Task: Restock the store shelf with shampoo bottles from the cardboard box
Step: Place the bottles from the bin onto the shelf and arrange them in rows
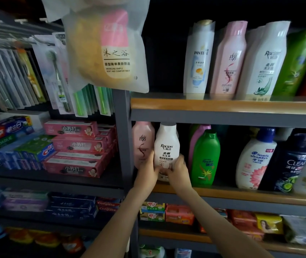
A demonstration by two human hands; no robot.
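Observation:
A white Raclen shampoo bottle (pixel 167 146) stands upright at the left end of the middle shelf (pixel 241 197). Both hands hold its lower part: my left hand (pixel 148 170) on its left side, my right hand (pixel 178 171) on its right side and front. A pink shampoo bottle (pixel 142 140) stands just left of it, touching my left hand. To the right stands a green Rejoice bottle (pixel 205 159) with a pink-purple bottle behind it. The cardboard box is out of view.
Head & Shoulders (pixel 254 161) and dark Clear (pixel 293 162) bottles fill the shelf's right. The upper shelf (pixel 223 104) carries Pantene, pink, white and green bottles. A hanging sponge bag (pixel 107 45) droops near the grey upright post (pixel 123 138). Toothpaste boxes lie left, soap packs below.

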